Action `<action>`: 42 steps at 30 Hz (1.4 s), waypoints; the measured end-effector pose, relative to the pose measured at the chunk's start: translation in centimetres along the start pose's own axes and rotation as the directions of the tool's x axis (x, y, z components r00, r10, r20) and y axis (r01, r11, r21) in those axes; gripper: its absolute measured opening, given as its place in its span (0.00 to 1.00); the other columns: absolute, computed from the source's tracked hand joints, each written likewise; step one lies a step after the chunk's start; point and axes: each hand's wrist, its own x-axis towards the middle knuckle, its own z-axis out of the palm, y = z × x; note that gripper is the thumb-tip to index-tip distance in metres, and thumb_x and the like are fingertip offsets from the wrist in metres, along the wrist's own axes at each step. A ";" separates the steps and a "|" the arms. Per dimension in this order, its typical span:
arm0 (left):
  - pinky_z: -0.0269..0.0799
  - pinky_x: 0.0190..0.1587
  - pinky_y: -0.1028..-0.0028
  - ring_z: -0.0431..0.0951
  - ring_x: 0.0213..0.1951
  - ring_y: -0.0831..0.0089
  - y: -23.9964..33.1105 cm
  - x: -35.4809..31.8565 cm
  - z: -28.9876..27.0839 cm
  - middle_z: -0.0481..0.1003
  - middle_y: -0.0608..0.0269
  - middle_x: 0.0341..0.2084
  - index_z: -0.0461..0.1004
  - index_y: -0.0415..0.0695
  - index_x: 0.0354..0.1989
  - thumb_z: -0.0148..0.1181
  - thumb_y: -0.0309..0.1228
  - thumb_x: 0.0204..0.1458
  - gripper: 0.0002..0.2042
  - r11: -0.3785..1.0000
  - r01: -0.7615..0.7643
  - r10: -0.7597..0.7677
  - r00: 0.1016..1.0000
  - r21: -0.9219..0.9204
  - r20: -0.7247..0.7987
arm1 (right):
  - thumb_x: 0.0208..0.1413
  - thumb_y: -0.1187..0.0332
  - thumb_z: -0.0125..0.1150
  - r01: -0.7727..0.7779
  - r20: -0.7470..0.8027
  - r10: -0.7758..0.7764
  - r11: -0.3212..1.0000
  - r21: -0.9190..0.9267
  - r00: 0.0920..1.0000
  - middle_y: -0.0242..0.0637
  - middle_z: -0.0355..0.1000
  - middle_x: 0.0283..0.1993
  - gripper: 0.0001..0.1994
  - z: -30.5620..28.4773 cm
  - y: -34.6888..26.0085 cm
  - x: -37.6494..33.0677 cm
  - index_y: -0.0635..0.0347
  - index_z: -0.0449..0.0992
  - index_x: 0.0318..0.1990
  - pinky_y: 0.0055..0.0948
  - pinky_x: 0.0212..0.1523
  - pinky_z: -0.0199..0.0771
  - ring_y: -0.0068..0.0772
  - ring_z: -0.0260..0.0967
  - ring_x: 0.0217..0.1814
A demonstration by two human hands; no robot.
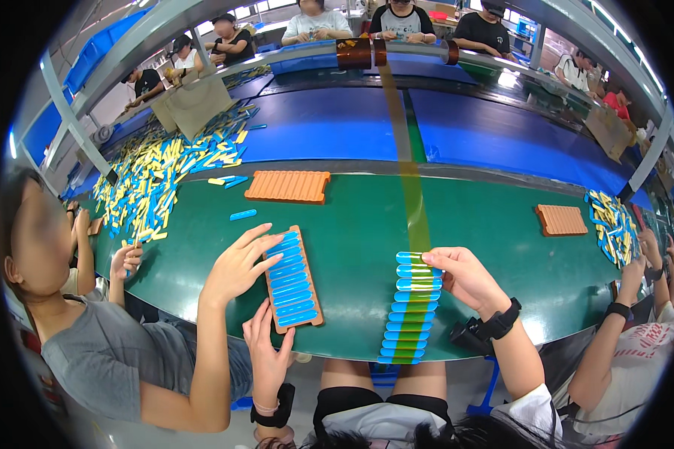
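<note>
My right hand (pixel 464 278) pinches the upper right edge of a strip of clear yellowish tape (pixel 410 317) with several blue, round-ended flat sticks (pixel 419 284) stuck across it in a column. The strip hangs toward the near table edge. At the near left corner of an orange grooved tray (pixel 320 313), my left hand (pixel 268 346) has its fingers along the side and its thumb by the near end, gripping the corner. Blue sticks (pixel 290 280) lie in the tray's grooves. A co-worker's hand (pixel 241 262) reaches over the tray's far end, touching the sticks.
Tape runs down from a brown roll (pixel 353 54) on an overhead bar. Another orange tray (pixel 288 186) and a loose blue stick (pixel 243 215) lie on the green table (pixel 367 224). Yellow and blue sticks (pixel 150 179) heap at left. Co-workers sit close on both sides.
</note>
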 end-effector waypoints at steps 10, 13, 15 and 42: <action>0.58 0.46 0.69 0.60 0.39 0.62 -0.3 0.1 -0.3 0.65 0.57 0.48 0.63 0.37 0.50 0.60 0.30 0.39 0.26 0.999 -0.043 0.043 0.999 -0.009 0.013 | 0.53 0.67 0.52 0.075 -0.032 -0.075 0.997 0.026 0.997 0.26 0.69 0.29 0.08 1.5 -0.1 -1.4 0.62 0.73 0.33 0.15 0.31 0.62 0.13 0.62 0.29; 0.58 0.46 0.69 0.60 0.39 0.62 0.4 0.0 -0.3 0.65 0.57 0.48 0.62 0.36 0.50 0.61 0.29 0.38 0.28 0.999 -0.047 0.049 0.997 -0.022 0.061 | 0.52 0.68 0.53 0.127 -0.083 -0.125 0.992 0.020 0.989 0.26 0.68 0.29 0.07 2.1 -0.2 -2.4 0.62 0.72 0.31 0.14 0.31 0.61 0.13 0.61 0.29; 0.58 0.46 0.70 0.60 0.39 0.63 1.1 -0.6 0.2 0.65 0.57 0.48 0.63 0.37 0.50 0.62 0.28 0.37 0.28 0.998 -0.057 0.059 0.995 -0.036 0.079 | 0.52 0.69 0.54 0.227 -0.195 -0.209 0.971 0.075 0.958 0.26 0.68 0.28 0.07 2.7 0.0 -3.6 0.65 0.72 0.31 0.14 0.31 0.60 0.13 0.61 0.30; 0.51 0.45 0.70 0.57 0.40 0.63 10.5 -5.5 5.7 0.57 0.57 0.54 0.60 0.30 0.50 0.64 0.31 0.31 0.33 0.965 -0.255 0.261 0.901 -0.065 0.348 | 0.49 0.79 0.54 0.008 -0.539 0.009 1.000 0.028 0.842 0.38 0.70 0.31 0.12 5.6 10.4 -13.2 0.63 0.57 0.39 0.16 0.30 0.67 0.20 0.68 0.34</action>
